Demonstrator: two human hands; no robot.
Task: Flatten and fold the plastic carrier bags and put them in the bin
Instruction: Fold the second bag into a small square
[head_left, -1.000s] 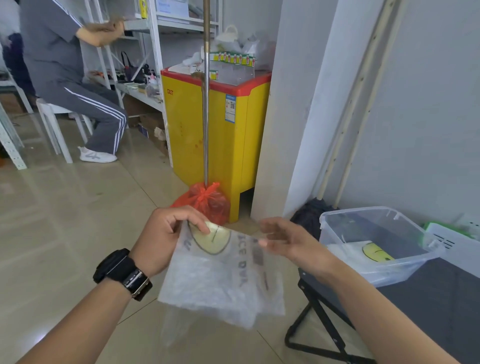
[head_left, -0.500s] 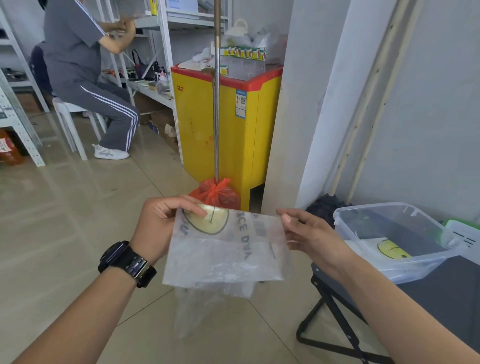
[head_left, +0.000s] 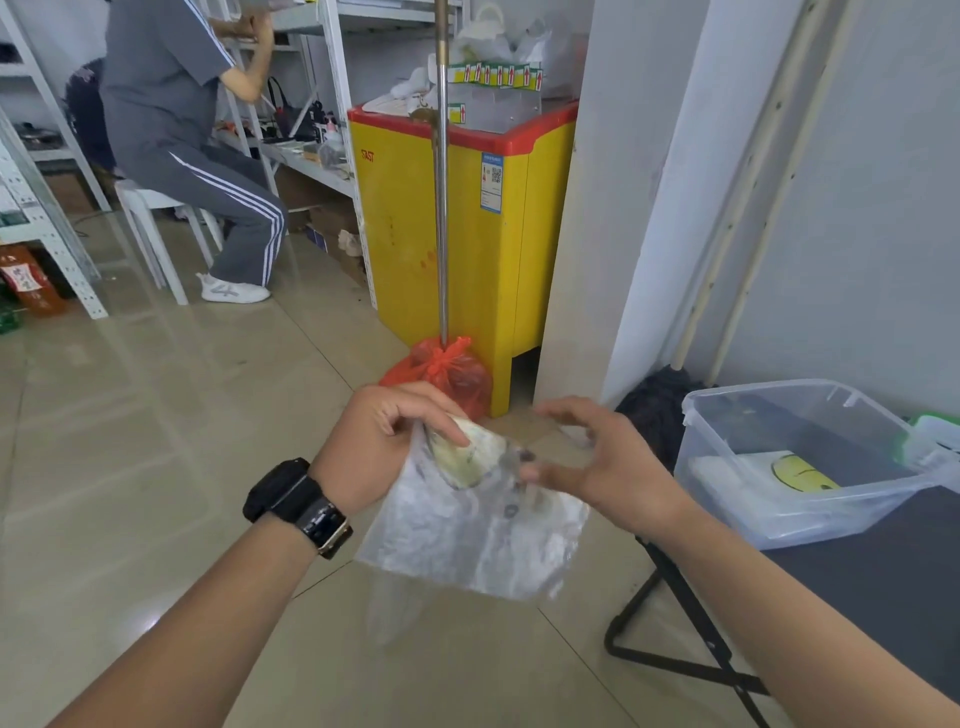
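A thin clear carrier bag (head_left: 467, 525) with a yellow smiley print hangs in the air in front of me, partly folded, its lower part drooping below. My left hand (head_left: 384, 441), with a black watch on the wrist, pinches the bag's top left corner. At the bag's upper right edge is my right hand (head_left: 597, 457); its fingers are spread and curved, and the thumb touches the plastic. The clear plastic bin (head_left: 779, 387) stands at the right on a dark table (head_left: 857, 587). A folded smiley bag (head_left: 800, 470) lies inside it.
A yellow cabinet with a red rim (head_left: 467, 234) stands ahead, with a metal pole (head_left: 441, 208) and a tied red bag (head_left: 447, 371) before it. A black bag (head_left: 654, 410) lies by the wall. A person (head_left: 171, 130) sits at shelving, back left. Tiled floor spreads left.
My right hand let go of the bag's top right corner and spread its fingers. It moved left toward my left hand. The bag's top edge has narrowed and crumpled.
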